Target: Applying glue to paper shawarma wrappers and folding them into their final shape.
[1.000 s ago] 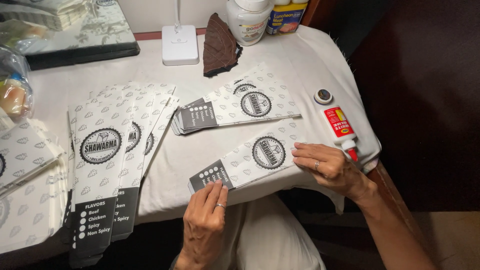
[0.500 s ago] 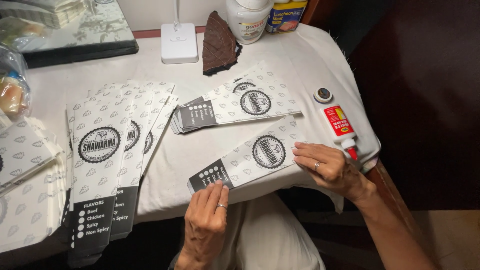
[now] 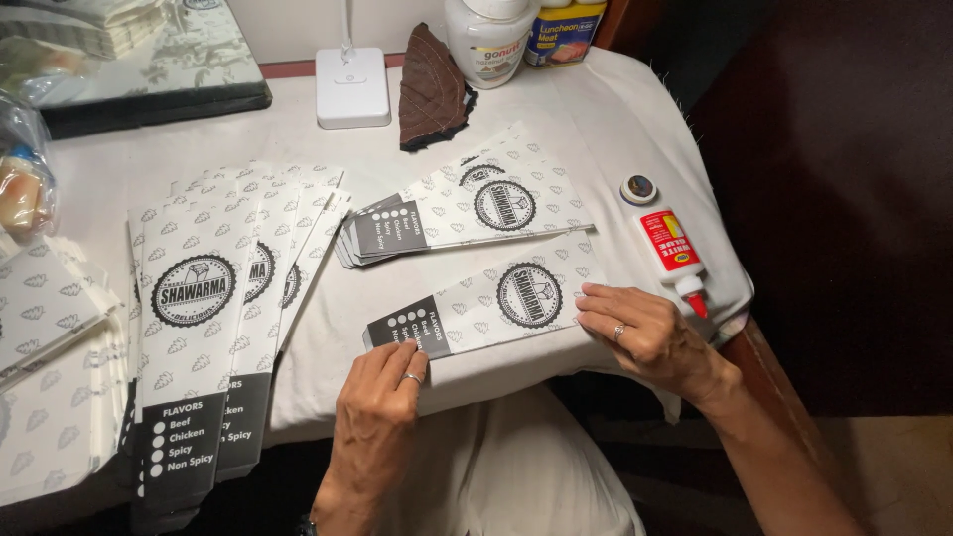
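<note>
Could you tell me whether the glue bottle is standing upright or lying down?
Lying down: the glue bottle rests flat on the table, red tip pointing toward the right hand.

White patterned paper sleeve [image 3: 496, 298] lies beside red-labelled glue bottle [image 3: 672, 253].

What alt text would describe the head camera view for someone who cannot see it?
Left hand and right hand press one printed paper sleeve flat on a white-covered table. More sleeves lie stacked behind and fanned to the left; a glue bottle lies alongside.
</note>
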